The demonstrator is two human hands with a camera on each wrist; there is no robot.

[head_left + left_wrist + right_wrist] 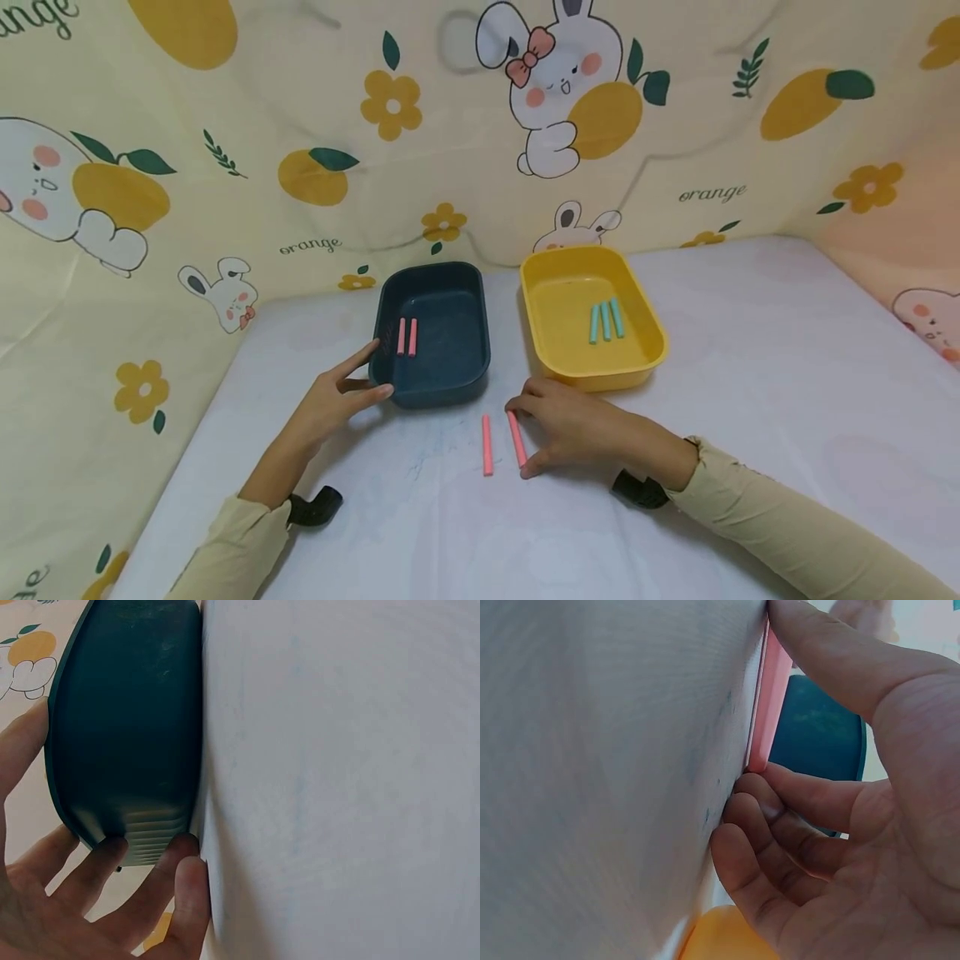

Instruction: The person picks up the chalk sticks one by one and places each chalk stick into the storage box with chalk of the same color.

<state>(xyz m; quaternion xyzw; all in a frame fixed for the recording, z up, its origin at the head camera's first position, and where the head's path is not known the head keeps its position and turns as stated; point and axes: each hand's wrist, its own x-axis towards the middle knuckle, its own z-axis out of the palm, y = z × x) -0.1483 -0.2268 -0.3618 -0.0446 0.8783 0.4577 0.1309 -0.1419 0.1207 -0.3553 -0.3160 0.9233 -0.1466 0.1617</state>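
Front-right of the blue tray (435, 398), the right hand (566, 425) is pinching a pink stick (517, 439) beside a loose pink stick (487, 446). The left hand (333, 400), fingers apart, is touching the tray's left side. Two pink sticks (412, 337) are lying inside; a yellow tray (603, 379) is standing to its right.

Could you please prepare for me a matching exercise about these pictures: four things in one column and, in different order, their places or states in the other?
Column one
1. Three pale green, cylindrical, chalk-like sticks
2. Dark blue-green rectangular tray with rounded corners
3. Left hand
4. Right hand

Column two
A. Pinches a pink, cylindrical, chalk-like stick outside both trays
B. Contains two pink sticks
C. Lie inside the yellow, rounded rectangular tray
D. Touches the outer side of the dark tray

Right pairs: 1-C, 2-B, 3-D, 4-A
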